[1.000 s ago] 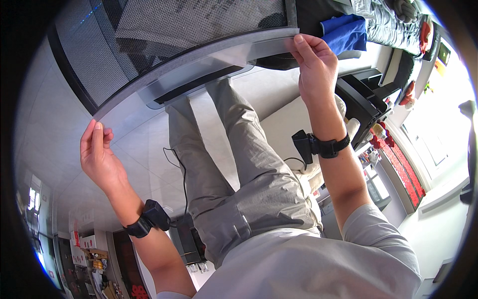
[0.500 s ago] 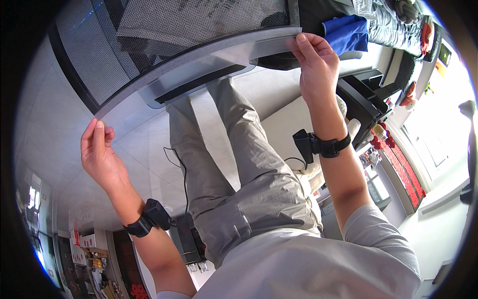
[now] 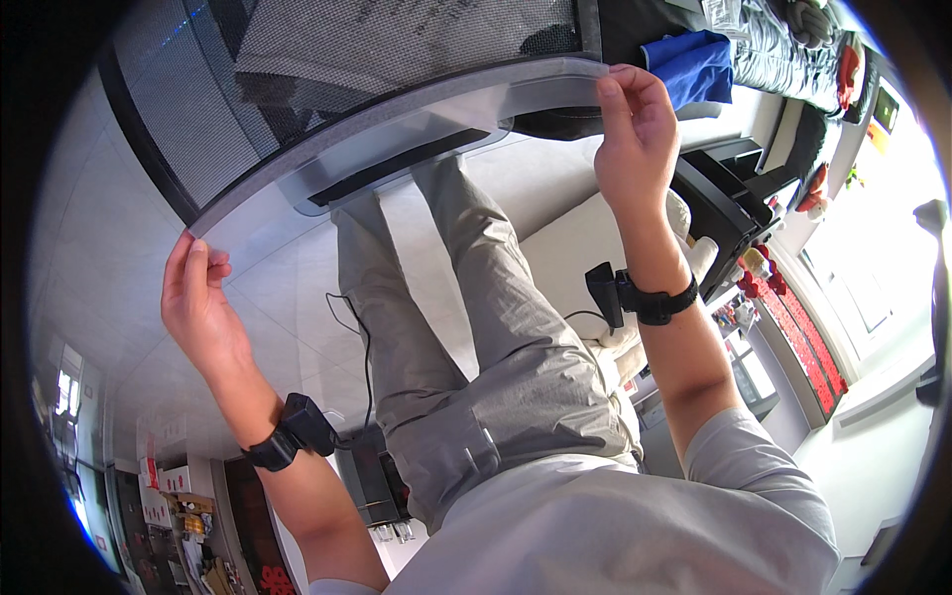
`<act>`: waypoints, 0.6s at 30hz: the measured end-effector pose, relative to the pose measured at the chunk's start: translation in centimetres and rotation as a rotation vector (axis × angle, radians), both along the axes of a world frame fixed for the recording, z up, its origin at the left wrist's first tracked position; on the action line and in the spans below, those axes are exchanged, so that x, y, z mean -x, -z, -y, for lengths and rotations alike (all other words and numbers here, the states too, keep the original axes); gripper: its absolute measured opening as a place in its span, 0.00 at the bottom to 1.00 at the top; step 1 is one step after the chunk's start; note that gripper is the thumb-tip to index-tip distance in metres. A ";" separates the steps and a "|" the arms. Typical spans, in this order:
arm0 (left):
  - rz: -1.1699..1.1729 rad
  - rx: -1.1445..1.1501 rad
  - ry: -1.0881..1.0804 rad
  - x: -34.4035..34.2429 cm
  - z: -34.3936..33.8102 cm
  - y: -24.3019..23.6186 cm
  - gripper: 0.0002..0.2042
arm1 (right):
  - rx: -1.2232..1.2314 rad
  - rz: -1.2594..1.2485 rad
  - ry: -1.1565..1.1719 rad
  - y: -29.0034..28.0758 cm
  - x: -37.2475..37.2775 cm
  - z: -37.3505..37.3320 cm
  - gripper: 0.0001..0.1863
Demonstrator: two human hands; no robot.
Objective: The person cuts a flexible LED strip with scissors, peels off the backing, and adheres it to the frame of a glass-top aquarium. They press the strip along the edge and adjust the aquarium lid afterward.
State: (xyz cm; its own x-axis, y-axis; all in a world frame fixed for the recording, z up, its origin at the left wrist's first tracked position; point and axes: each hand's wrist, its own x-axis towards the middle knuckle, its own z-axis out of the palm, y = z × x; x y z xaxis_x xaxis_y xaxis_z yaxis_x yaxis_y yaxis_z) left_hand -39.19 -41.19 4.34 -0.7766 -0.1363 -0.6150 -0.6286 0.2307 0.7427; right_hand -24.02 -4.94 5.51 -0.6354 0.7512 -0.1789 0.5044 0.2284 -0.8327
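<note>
A long clear plastic sheet (image 3: 416, 139) with a grey edge strip (image 3: 392, 107) stretches between my hands, along the near edge of a black-framed mesh panel (image 3: 416, 35). At the strip's left end, by the panel's near-left corner, my left hand (image 3: 206, 315) is closed in a pinch of thumb and fingers. My right hand (image 3: 640, 149) pinches the other end, just past the panel's right side. Between the hands the strip curves in the picture, and my trouser legs and the floor show below it.
Under the mesh lies a printed sheet (image 3: 327, 50). A blue cloth (image 3: 689, 69) lies at the far right, near a black tray-like unit (image 3: 729, 193). A pale cushioned seat (image 3: 570, 258) is right of my legs. A cable (image 3: 369, 367) runs from my left wrist device (image 3: 309, 424).
My right hand has shifted slightly right, and the strip's right end has moved with it. My left hand has barely moved and keeps its pinch.
</note>
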 end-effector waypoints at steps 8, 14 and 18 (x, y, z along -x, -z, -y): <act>0.042 -0.053 0.021 0.6 -0.2 0.0 0.14 | -0.048 0.010 -0.021 0.4 0.1 -0.3 0.06; 0.045 -0.036 0.074 0.7 -0.5 0.1 0.12 | 0.095 0.061 0.116 0.9 0.2 -1.1 0.09; 0.058 -0.050 0.097 0.8 -0.4 0.2 0.13 | 0.209 0.048 0.164 1.0 0.3 -1.3 0.10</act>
State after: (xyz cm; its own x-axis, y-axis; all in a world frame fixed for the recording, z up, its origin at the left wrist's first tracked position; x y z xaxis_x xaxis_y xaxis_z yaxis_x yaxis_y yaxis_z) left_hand -39.97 -40.80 4.16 -0.7473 -0.0301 -0.6638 -0.6476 0.2564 0.7175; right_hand -24.37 -3.66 4.50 -0.4951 0.7871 -0.3679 0.5603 -0.0344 -0.8276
